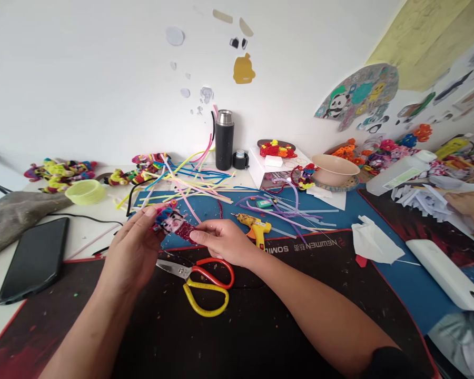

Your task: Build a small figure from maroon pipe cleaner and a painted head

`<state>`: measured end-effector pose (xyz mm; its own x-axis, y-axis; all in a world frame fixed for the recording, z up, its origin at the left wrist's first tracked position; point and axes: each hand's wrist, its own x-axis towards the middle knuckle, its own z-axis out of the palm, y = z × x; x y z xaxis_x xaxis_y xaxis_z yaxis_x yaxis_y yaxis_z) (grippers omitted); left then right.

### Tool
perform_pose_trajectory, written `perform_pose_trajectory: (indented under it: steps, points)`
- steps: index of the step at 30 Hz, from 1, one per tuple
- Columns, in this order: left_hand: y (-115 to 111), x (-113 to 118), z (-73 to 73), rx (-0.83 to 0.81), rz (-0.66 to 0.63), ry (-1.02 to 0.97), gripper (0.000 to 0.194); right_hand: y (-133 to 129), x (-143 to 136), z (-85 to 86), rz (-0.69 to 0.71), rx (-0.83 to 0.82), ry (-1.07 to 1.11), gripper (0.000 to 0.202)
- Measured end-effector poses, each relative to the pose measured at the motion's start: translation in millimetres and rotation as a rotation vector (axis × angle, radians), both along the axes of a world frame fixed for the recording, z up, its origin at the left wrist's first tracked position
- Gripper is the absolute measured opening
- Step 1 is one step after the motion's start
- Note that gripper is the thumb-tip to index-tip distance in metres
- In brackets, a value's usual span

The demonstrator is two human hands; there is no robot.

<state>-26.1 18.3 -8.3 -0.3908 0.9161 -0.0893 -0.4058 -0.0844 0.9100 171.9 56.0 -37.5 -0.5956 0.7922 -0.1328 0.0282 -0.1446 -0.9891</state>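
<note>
Between my hands, above the dark mat, is a small pipe-cleaner doll [171, 222] with a pale face, a blue and red headdress and a dark red fuzzy body. My left hand [136, 245] grips its head end, fingers closed around it. The thumb and fingers of my right hand [217, 239] pinch the dark red end. Just below my hands lie scissors [207, 284] with one red and one yellow handle. A yellow hot glue gun [256, 226] rests on the mat's far edge, right of my right hand.
Loose pipe cleaners [189, 181] spread behind my hands, near a black thermos [224, 139]. A phone [35, 258] lies left, beside a green bowl [85, 192]. Finished dolls [59, 171] pile at back left. Right are a beige bowl [335, 171], tissue [375, 239] and another person's hand [470, 208].
</note>
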Motion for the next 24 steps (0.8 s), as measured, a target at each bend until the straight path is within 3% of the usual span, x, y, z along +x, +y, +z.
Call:
perform_pose_trajectory:
  steps: [16,24]
  points:
    - [0.5,-2.2,-3.3,-0.009,-0.002,-0.015,0.027,-0.4,-0.2,2.9,-0.011,-0.052,0.045,0.060]
    - [0.1,-0.3,-2.4,0.007,-0.022,-0.049,0.030,0.1,-1.2,0.0,-0.018,-0.103,0.115,0.053]
